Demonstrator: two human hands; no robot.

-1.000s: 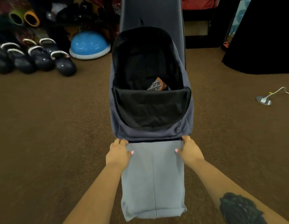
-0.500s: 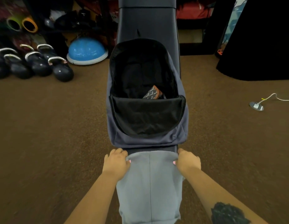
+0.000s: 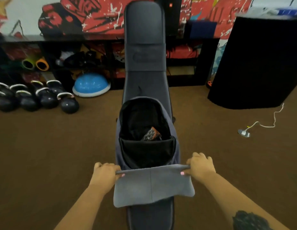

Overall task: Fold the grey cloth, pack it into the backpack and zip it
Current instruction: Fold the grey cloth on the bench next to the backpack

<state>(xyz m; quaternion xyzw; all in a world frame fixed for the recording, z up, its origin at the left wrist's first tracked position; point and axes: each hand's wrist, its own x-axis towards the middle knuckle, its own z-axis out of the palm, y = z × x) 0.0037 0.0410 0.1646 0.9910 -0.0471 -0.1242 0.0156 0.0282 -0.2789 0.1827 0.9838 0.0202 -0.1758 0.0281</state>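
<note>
With our left hand point(image 3: 105, 172) and right hand point(image 3: 200, 166) pinching the folded grey cloth point(image 3: 152, 185) just before the open backpack point(image 3: 145, 130), a loose pinch may let it unfold.

Both forearms reach up from the lower frame — left hand point(image 3: 105, 173) and right hand point(image 3: 200, 166) closed, thumbs pinching inward, at mid-frame.
</note>
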